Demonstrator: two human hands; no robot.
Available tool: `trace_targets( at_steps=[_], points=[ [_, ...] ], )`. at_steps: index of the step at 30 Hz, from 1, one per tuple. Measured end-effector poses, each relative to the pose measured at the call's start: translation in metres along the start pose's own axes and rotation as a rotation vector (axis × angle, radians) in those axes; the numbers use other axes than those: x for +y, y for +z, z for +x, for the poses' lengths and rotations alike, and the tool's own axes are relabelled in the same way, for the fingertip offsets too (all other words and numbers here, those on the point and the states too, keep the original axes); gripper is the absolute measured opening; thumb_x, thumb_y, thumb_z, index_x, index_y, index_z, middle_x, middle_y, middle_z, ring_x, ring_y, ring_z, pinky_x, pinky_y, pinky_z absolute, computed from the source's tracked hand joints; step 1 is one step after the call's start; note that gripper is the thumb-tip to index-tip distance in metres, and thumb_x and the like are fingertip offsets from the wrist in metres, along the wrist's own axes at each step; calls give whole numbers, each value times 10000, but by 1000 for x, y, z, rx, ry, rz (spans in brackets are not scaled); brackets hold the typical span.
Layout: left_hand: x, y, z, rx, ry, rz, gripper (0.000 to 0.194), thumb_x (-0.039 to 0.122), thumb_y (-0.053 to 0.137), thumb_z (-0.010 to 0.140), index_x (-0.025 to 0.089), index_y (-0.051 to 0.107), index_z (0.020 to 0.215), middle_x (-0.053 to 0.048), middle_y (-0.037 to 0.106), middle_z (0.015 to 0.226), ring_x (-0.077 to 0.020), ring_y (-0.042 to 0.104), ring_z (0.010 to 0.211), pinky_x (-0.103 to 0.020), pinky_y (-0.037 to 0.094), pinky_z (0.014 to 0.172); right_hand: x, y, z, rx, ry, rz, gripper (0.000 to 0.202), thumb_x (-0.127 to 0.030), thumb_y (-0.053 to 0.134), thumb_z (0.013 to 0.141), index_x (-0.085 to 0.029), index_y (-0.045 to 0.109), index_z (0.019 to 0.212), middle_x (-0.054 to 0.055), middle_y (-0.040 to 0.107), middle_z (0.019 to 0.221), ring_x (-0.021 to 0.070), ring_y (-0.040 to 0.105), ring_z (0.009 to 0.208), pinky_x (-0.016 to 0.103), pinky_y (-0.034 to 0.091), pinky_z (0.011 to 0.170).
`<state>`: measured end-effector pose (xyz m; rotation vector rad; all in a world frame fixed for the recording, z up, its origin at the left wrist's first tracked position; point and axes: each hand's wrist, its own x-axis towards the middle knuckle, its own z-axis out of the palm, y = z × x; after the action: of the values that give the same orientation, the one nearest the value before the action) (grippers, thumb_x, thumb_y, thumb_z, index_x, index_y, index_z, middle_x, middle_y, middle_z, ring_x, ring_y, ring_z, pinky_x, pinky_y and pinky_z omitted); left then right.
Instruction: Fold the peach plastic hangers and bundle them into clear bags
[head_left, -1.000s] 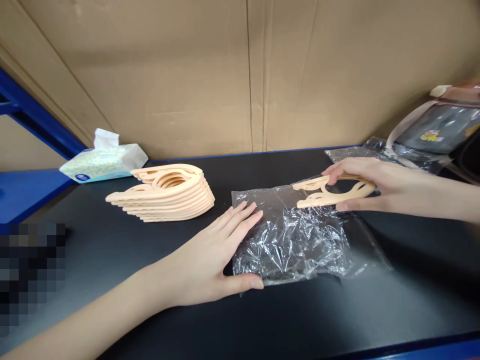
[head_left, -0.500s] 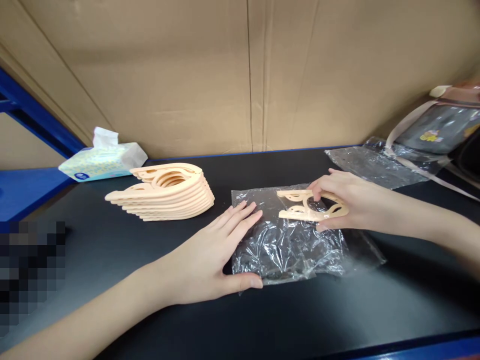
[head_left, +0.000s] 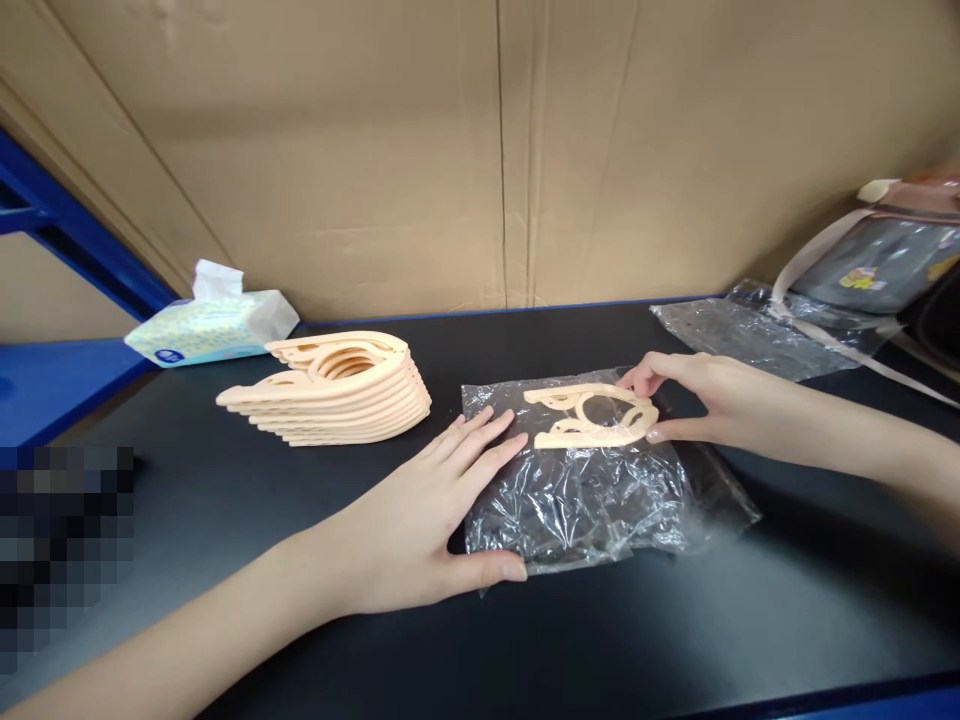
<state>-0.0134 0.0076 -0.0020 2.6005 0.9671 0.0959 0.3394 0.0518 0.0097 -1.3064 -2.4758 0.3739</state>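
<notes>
Left hand [head_left: 420, 520] flat on clear bag [head_left: 570, 510], fingers spread wide, gripping nothing. Right hand [head_left: 727, 400] has fingers part-open, thumb opposed, pinching rounded end of folded hanger [head_left: 592, 437]. Hanger lies flat, right of tabletop [head_left: 525, 650] centre, apparently mostly under bag's film; rounded end at fingers. Progress, by look: one hanger nearly all in, bag unsealed. Stack [head_left: 352, 410] of matching hangers outside bag, toward far edge, left of centre.

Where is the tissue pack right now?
In the head view, the tissue pack sits at the table's far left, just behind the stacked peach hangers.
</notes>
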Motion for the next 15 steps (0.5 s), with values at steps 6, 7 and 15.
trace_targets(
  at_steps=[6,7,15],
  points=[
    [0,-3,0,16,23,20,910,698,531,948,168,223,1621,-159,134,1708,-363,127,1576,-619,214,1250,-17,12,9,-15,69,187,179,-338,690,853,-266,538,917,15,737,1149,252,679,1085,383,500,878],
    [0,-3,0,19,29,27,900,685,541,950,184,217,1624,-152,122,1711,-363,126,1577,-623,220,1247,-20,14,9,1,88,198,195,-344,696,846,-266,528,905,15,739,1132,252,682,1075,385,500,874],
    [0,-1,2,28,68,57,840,689,508,962,168,320,1594,-153,179,1701,-390,125,1572,-652,204,1240,-31,34,11,188,147,1,262,-341,745,792,-268,517,898,10,707,905,235,662,850,376,488,744]
  ],
)
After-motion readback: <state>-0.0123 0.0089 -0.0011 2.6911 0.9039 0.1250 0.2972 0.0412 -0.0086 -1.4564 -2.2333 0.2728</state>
